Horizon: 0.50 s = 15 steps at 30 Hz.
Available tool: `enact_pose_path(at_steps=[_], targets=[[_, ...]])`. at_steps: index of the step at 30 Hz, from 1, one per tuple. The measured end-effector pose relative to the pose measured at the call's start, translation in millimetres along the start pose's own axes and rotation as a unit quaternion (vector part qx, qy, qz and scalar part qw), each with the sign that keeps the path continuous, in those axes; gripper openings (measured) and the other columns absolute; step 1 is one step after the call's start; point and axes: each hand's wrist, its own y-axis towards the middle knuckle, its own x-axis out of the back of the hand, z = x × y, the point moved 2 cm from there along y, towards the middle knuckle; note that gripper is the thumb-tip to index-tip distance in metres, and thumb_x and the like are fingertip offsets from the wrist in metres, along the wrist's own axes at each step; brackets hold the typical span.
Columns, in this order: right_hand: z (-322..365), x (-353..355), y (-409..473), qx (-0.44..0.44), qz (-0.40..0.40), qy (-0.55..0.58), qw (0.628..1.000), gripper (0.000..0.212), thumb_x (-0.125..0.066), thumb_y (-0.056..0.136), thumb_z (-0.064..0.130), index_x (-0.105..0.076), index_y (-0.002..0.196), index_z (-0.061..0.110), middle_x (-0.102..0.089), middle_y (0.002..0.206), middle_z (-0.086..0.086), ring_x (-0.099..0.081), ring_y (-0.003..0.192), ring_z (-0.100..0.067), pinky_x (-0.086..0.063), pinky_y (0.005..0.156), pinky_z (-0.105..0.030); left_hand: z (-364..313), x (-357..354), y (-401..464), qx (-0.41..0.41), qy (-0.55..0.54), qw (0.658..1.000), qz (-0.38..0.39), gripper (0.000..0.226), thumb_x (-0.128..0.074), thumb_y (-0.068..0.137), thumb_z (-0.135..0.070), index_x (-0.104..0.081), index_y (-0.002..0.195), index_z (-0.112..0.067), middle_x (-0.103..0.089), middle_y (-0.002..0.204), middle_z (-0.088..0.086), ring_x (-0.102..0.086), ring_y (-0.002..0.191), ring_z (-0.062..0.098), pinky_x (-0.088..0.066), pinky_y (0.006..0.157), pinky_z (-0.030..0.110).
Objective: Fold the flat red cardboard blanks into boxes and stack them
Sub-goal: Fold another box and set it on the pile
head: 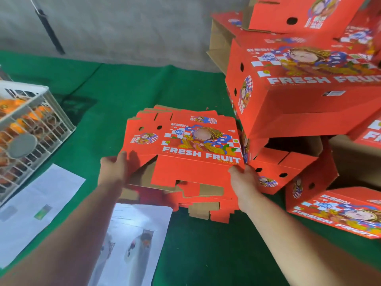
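Top red blank (185, 149) held at both lower corners, raised a little off the pile of blanks (204, 205) on the green counter (127, 93). Left hand (112, 168) grasping the near-left corner, fingers curled over the edge; right hand (244, 180) pinching the near-right corner beside the "FRESH FRUIT" print. Front flap hanging down between the two grips, brown inside showing at left. Folded boxes (299, 89) stacked at right, cut off by the frame edge; lower ones partly hidden. White crate (31, 124) of orange fruit at left, blurred. Two paper sheets (51, 195) in the foreground, print unreadable.
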Motion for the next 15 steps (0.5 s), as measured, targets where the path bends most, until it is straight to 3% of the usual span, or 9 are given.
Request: enact_pose_path(at_steps=[2, 4, 6, 9, 10, 12, 14, 15], targets=[[5.2, 2.7, -10.2, 0.014, 0.031, 0.010, 0.999, 0.037, -0.059, 0.098, 0.036, -0.057, 0.134, 0.026, -0.057, 0.102, 0.004, -0.056, 0.087, -0.019, -0.048, 0.084, -0.037, -4.9, -2.5, -17.9, -0.018, -0.074, 0.997, 0.005, 0.042, -0.047, 0.086, -0.042, -0.066, 0.090, -0.005, -0.060, 0.078, 0.007, -0.054, 0.076, 0.025, -0.046, 0.066, 0.030], [9.8, 2.7, -20.5, 0.027, 0.082, -0.002, 0.996, 0.041, -0.060, 0.098, 0.044, -0.058, 0.137, 0.032, -0.060, 0.115, 0.003, -0.055, 0.098, -0.022, -0.044, 0.087, -0.035, -13.0, -5.0, -38.1, -0.038, -0.157, 0.986, 0.035, 0.031, -0.048, 0.097, -0.034, -0.065, 0.106, -0.010, -0.056, 0.079, 0.004, -0.051, 0.074, 0.021, -0.053, 0.070, 0.029], [16.5, 2.1, -31.1, 0.041, 0.117, 0.008, 0.992, 0.041, -0.061, 0.096, 0.049, -0.062, 0.134, 0.035, -0.062, 0.129, 0.003, -0.057, 0.110, -0.022, -0.045, 0.096, -0.035, -19.2, -4.9, -57.8, -0.065, -0.183, 0.980, 0.045, 0.026, -0.047, 0.105, -0.037, -0.063, 0.113, -0.019, -0.056, 0.074, -0.006, -0.051, 0.063, 0.014, -0.051, 0.067, 0.033], [25.3, 7.2, -45.3, 0.035, 0.136, 0.053, 0.989, 0.032, -0.062, 0.094, 0.050, -0.068, 0.123, 0.038, -0.068, 0.126, 0.004, -0.064, 0.111, -0.022, -0.053, 0.101, -0.044, -23.1, -3.6, -85.0, -0.117, -0.178, 0.975, 0.064, 0.050, -0.042, 0.105, -0.035, -0.052, 0.122, 0.010, -0.050, 0.069, -0.005, -0.046, 0.053, 0.010, -0.039, 0.058, 0.032], [26.5, 11.7, -48.8, 0.040, 0.139, 0.056, 0.988, 0.023, -0.062, 0.094, 0.050, -0.070, 0.113, 0.039, -0.071, 0.119, 0.005, -0.067, 0.104, -0.021, -0.055, 0.096, -0.042, -22.7, -1.7, -92.2, -0.126, -0.184, 0.973, 0.057, 0.051, -0.041, 0.103, -0.036, -0.050, 0.116, 0.013, -0.049, 0.074, -0.002, -0.046, 0.053, 0.009, -0.039, 0.059, 0.032], [27.2, 23.2, -56.9, 0.052, 0.142, 0.043, 0.988, 0.014, -0.063, 0.094, 0.051, -0.069, 0.096, 0.039, -0.071, 0.096, 0.008, -0.064, 0.080, -0.014, -0.053, 0.072, -0.029, -22.0, 5.1, -104.1, -0.141, -0.202, 0.969, 0.031, 0.057, -0.040, 0.096, -0.043, -0.048, 0.109, 0.011, -0.046, 0.085, 0.003, -0.047, 0.056, 0.002, -0.042, 0.062, 0.025], [24.5, 35.2, -68.3, 0.050, 0.149, 0.022, 0.987, 0.025, -0.063, 0.093, 0.054, -0.069, 0.091, 0.031, -0.057, 0.065, 0.010, -0.051, 0.051, -0.009, -0.037, 0.047, -0.020, -20.2, 10.5, -116.0, -0.152, -0.217, 0.964, 0.020, 0.078, -0.040, 0.092, -0.052, -0.046, 0.124, 0.018, -0.047, 0.089, 0.000, -0.050, 0.067, 0.000, -0.042, 0.068, 0.019], [22.3, 40.7, -74.8, 0.047, 0.153, 0.014, 0.987, 0.030, -0.063, 0.092, 0.056, -0.069, 0.091, 0.027, -0.049, 0.051, 0.012, -0.043, 0.040, -0.007, -0.030, 0.040, -0.018, -18.6, 11.4, -123.7, -0.144, -0.231, 0.962, 0.018, 0.083, -0.040, 0.090, -0.057, -0.043, 0.138, 0.011, -0.049, 0.091, -0.002, -0.052, 0.075, 0.000, -0.043, 0.074, 0.021]])
